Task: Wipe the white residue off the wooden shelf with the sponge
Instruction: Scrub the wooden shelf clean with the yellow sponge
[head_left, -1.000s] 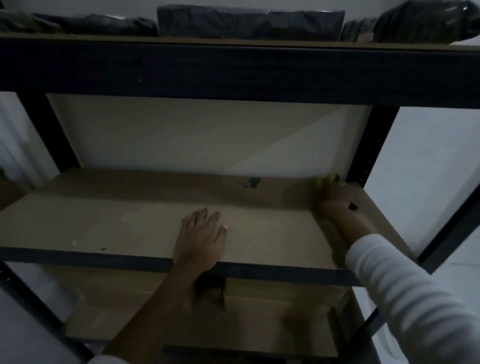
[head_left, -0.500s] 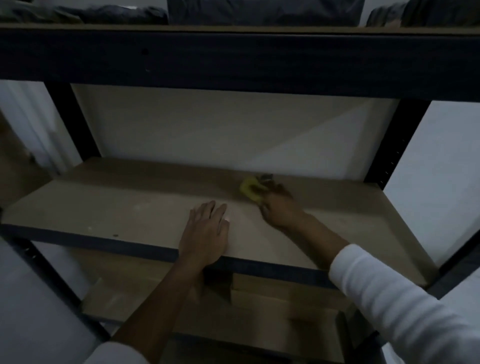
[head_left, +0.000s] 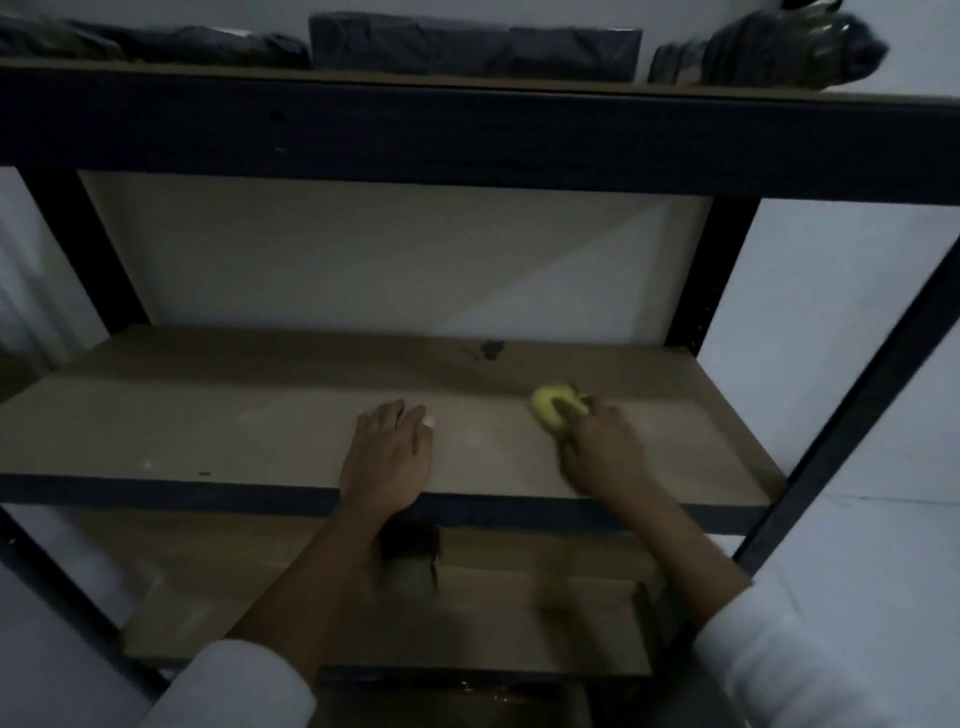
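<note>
The wooden shelf (head_left: 218, 415) runs across the middle of the head view in a dark metal rack. My right hand (head_left: 602, 452) presses a yellow sponge (head_left: 550, 408) onto the board right of centre, fingers curled over it. My left hand (head_left: 389, 452) lies flat on the board near its front edge, fingers together, holding nothing. Faint white residue (head_left: 478, 436) shows on the wood between the hands, and a few pale specks (head_left: 148, 462) sit near the front left. A dark stain (head_left: 491, 351) marks the back of the board.
Dark wrapped bundles (head_left: 467, 47) lie on the upper shelf above a thick black beam (head_left: 467, 135). Black uprights (head_left: 727, 270) frame the bay. A lower wooden shelf (head_left: 311, 613) sits below. A white wall is behind and to the right.
My right hand with the sponge swept from the far right back corner leftward to the middle, then back a little right and toward the front. The left hand stayed flat in place.
</note>
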